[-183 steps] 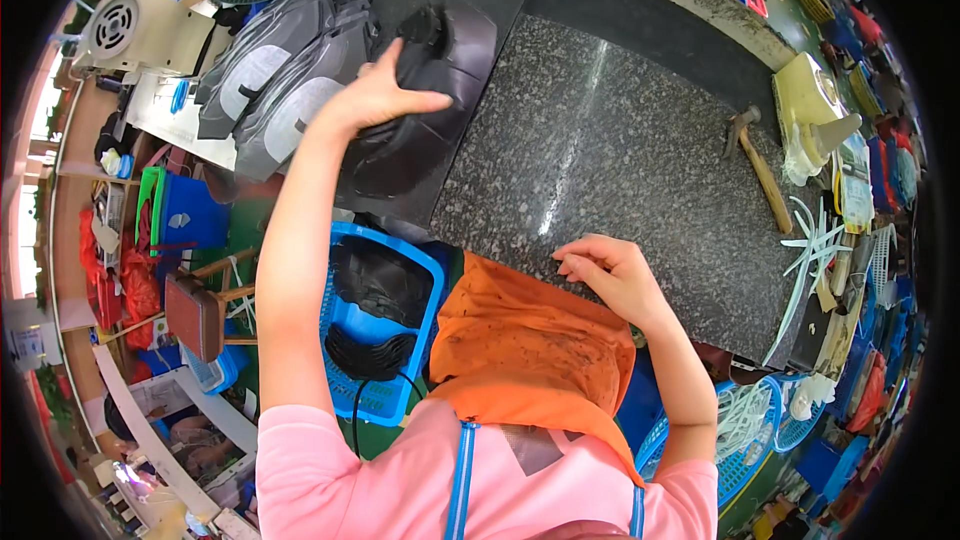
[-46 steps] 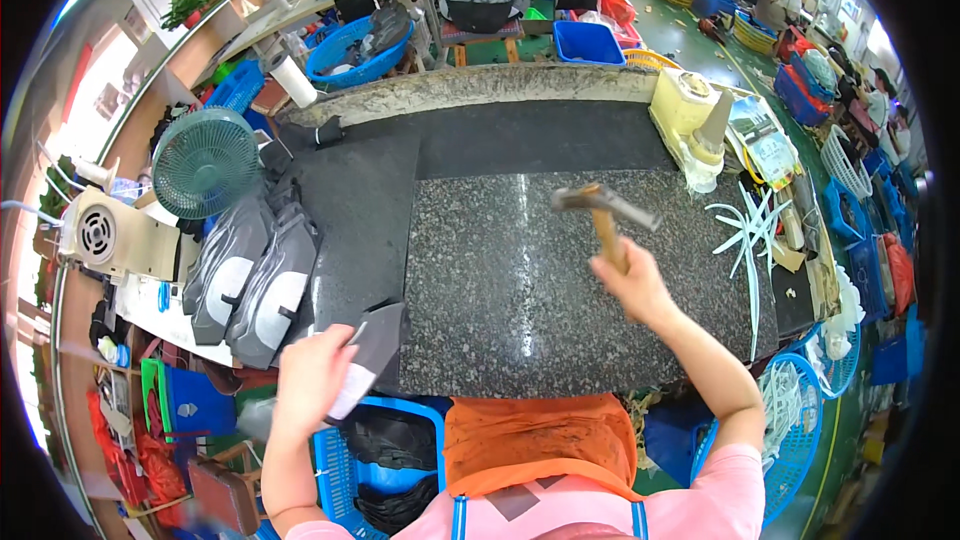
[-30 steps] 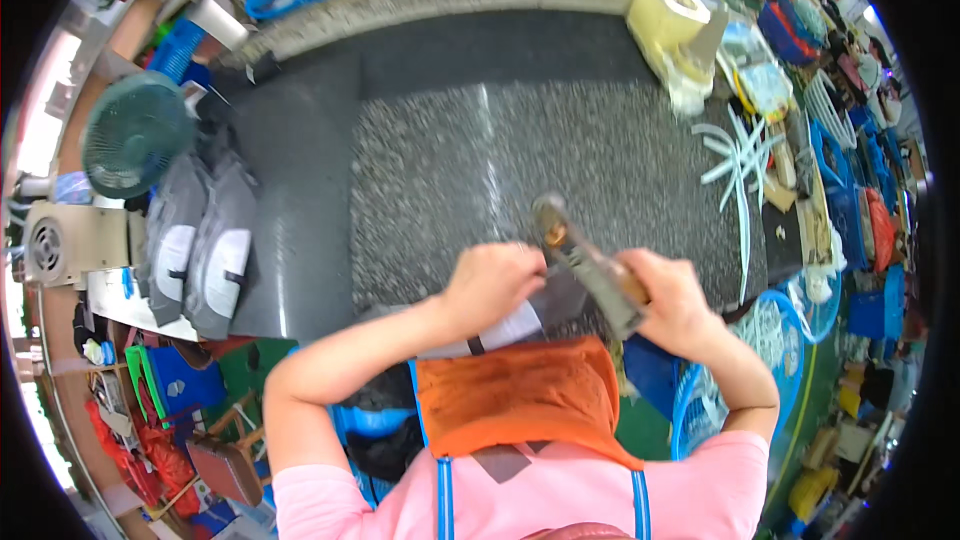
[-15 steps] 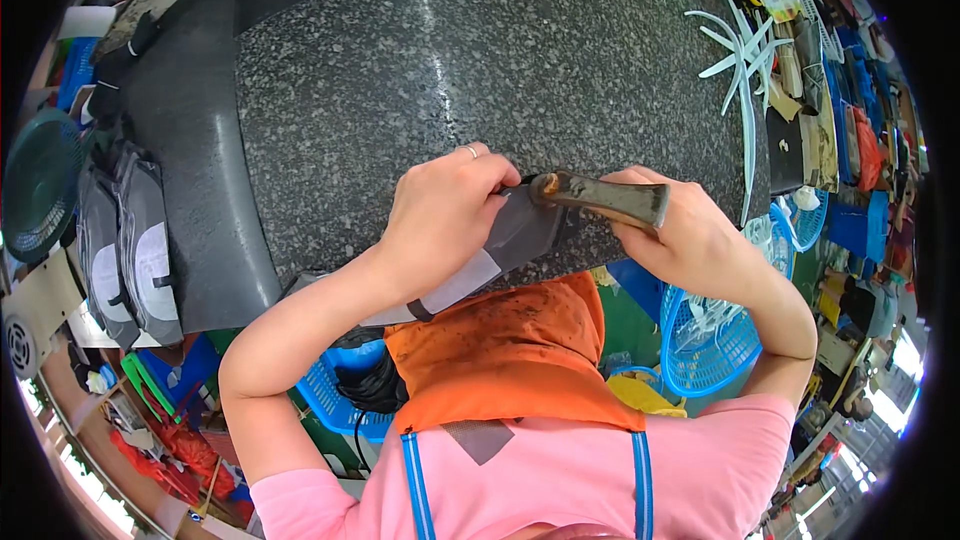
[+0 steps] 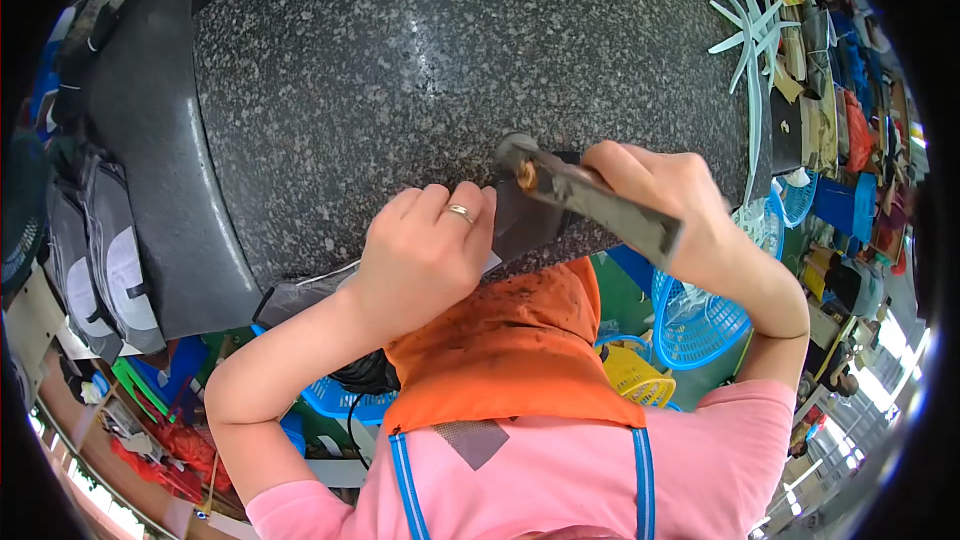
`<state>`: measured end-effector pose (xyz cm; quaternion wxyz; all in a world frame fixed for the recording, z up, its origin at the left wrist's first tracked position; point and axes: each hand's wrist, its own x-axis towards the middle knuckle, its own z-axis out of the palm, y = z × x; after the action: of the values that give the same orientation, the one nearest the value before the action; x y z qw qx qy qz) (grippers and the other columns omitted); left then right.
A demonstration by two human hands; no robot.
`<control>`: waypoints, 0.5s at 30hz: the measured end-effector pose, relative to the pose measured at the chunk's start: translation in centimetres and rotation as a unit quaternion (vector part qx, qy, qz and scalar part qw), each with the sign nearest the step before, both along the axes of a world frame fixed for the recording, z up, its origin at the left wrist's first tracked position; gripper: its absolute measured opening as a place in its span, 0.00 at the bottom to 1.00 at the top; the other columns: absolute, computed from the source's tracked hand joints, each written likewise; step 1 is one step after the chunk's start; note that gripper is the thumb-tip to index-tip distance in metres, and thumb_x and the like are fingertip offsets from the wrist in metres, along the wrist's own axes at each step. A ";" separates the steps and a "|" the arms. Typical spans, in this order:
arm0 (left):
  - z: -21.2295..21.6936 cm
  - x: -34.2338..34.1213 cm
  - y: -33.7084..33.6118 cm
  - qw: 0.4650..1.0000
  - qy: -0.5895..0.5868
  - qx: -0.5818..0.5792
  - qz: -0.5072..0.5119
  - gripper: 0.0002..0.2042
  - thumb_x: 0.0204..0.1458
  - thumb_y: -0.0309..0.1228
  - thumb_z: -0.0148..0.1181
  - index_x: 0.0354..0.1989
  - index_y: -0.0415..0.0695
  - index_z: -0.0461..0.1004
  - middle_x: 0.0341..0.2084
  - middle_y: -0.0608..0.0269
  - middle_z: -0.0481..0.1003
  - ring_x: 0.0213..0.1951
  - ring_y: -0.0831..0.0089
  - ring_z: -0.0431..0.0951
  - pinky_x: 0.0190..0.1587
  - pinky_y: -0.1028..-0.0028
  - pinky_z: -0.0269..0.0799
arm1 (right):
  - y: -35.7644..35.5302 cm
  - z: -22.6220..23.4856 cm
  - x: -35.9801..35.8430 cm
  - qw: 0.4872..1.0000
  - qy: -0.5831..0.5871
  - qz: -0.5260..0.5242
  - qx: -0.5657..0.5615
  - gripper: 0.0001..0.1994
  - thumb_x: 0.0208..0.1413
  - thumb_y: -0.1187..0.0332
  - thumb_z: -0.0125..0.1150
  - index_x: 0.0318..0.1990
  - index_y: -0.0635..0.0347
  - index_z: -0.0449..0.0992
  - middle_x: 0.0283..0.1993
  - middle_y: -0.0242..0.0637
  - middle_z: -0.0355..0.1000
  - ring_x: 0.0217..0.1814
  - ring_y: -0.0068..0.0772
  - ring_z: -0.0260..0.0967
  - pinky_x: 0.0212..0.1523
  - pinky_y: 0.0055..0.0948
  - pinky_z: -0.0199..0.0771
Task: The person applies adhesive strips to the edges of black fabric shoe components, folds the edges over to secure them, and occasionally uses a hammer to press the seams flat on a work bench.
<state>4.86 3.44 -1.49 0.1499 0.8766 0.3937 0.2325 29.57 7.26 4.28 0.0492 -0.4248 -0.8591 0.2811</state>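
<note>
My right hand (image 5: 670,200) is closed round a hammer (image 5: 610,208); its grip is mostly hidden by the hand. The dark metal head, blurred, slants over a flat black-and-grey sheet piece (image 5: 528,215) at the front edge of the stone slab. My left hand (image 5: 425,245), with a ring on one finger, is curled and closed on that piece just left of the hammer. Its fingertips are hidden beneath the hand. More of the grey-and-black material (image 5: 300,295) shows left of my wrist, along the slab's edge.
The speckled stone slab (image 5: 400,100) spreads ahead, with black sheeting (image 5: 150,140) on its left. Pale curved strips (image 5: 748,50) lie at the right. Similar grey pieces (image 5: 120,260) hang at the far left. Blue (image 5: 690,325) and yellow baskets (image 5: 640,375) stand below.
The hammer's head has swung left and forward and is blurred. My left hand has shifted back toward me and curled over the piece. The view has moved slightly.
</note>
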 end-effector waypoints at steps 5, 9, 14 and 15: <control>-1.4 -1.4 -0.8 0.996 -0.067 -0.049 0.027 0.12 0.39 0.23 0.61 0.36 0.38 0.78 0.28 0.62 0.72 0.27 0.65 0.74 0.28 0.67 0.70 | 0.3 0.2 -0.9 0.996 -0.083 0.031 -0.005 0.09 0.51 0.70 0.60 0.35 0.58 0.65 0.25 0.37 0.71 0.26 0.44 0.74 0.22 0.40 0.74; 0.4 -0.9 -1.6 1.000 0.001 -0.008 0.017 0.08 0.41 0.25 0.61 0.33 0.42 0.77 0.28 0.61 0.72 0.27 0.64 0.74 0.28 0.66 0.70 | -0.9 0.4 -1.7 0.998 -0.041 0.032 -0.017 0.15 0.54 0.66 0.61 0.49 0.55 0.72 0.26 0.37 0.72 0.26 0.42 0.75 0.24 0.41 0.75; -0.2 -0.7 2.1 0.987 -0.014 -0.136 0.079 0.03 0.48 0.25 0.63 0.30 0.43 0.75 0.26 0.60 0.73 0.30 0.59 0.77 0.31 0.64 0.73 | 0.3 1.9 0.5 0.995 -0.063 -0.021 -0.076 0.09 0.58 0.71 0.64 0.43 0.65 0.78 0.28 0.41 0.70 0.23 0.35 0.67 0.27 0.32 0.68; -0.4 0.7 3.2 0.990 -0.041 -0.113 0.074 0.04 0.49 0.26 0.64 0.30 0.43 0.74 0.26 0.58 0.73 0.31 0.57 0.78 0.32 0.64 0.73 | 0.1 2.1 0.6 0.995 -0.045 -0.072 -0.044 0.09 0.58 0.71 0.64 0.44 0.65 0.78 0.28 0.42 0.70 0.24 0.36 0.68 0.28 0.31 0.68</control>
<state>5.60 6.62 -1.90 0.2462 0.8124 0.4746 0.2325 30.16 7.37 6.35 0.0119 -0.4999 -0.8143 0.2946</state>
